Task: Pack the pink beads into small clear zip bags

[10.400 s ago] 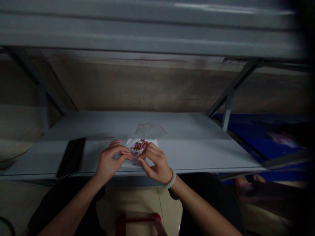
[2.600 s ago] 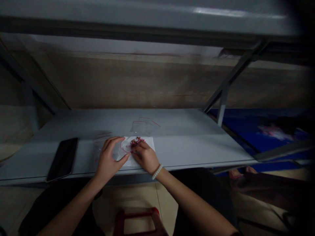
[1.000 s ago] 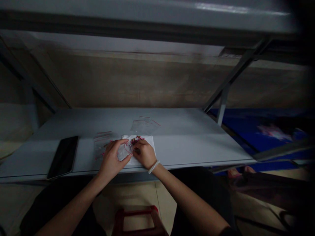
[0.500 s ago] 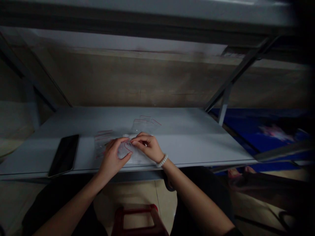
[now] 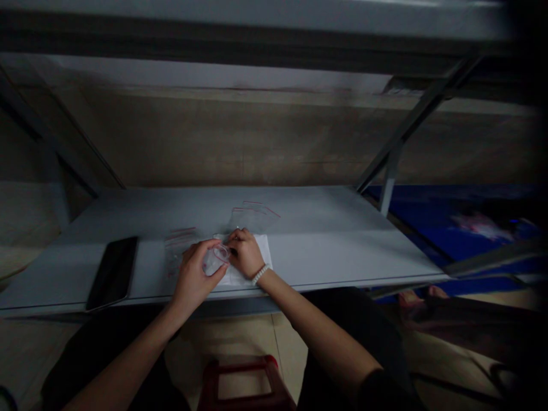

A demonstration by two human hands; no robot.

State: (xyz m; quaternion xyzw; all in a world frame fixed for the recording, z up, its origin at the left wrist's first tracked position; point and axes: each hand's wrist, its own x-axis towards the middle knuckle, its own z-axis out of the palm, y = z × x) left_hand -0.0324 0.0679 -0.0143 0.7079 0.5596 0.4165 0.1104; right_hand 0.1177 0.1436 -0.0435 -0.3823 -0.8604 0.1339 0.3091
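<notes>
Left hand (image 5: 194,275) curled round a small clear zip bag (image 5: 215,260) with red-lined edges, thumb and fingers closed on the plastic, the bag clamped between them just back from the front edge of the grey desk (image 5: 325,252), a little left of its middle. Right hand (image 5: 245,255) just beside it, knuckles up, fingers bunched together at the bag's upper corner and resting over a sheet of white paper (image 5: 256,255); whether pinching the plastic or only touching it, impossible to tell from this view. Both hands close together, wrists angled inward. White beaded bracelet (image 5: 261,274) on the right wrist. Paper flat on the desk, partly under both hands, its near edge just short of the desk's front edge. Farther toward the rear edge, a loose clear bag (image 5: 252,218) lying flat, red lines along its edges; just left of the left hand, another clear bag (image 5: 177,251), also flat and red-lined. Black smartphone (image 5: 113,265) lying near the desk's front left corner, screen dark, well apart from the hands. Below the front edge, a dark red stool (image 5: 240,379) on a tile floor (image 5: 286,354); beyond the desk's right end, a blue surface (image 5: 445,228) in shadow.
</notes>
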